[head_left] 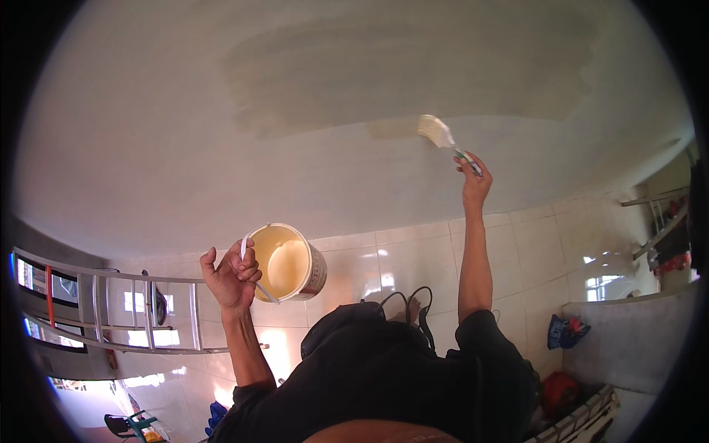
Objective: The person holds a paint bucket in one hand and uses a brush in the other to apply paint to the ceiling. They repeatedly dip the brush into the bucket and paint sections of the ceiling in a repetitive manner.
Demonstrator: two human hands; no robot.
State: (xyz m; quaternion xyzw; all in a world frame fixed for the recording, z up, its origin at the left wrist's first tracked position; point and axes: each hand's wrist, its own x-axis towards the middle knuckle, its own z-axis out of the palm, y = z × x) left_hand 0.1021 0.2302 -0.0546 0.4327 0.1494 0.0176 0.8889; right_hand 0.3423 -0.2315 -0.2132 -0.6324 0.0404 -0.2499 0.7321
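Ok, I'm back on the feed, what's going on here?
The person's right hand holds a brush up at the wall, its bristles close to the lower edge of a darker patch. The left hand grips the handle of a bucket with pale yellowish liquid in it. A ladder is off to the left.

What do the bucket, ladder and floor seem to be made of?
Bucket: probably plastic, going by its smooth, pale rim and printed wall. Ladder: bare metal, perhaps aluminium, from its silvery sheen. Floor: glossy tile, likely ceramic, given the straight joints and bright reflections.
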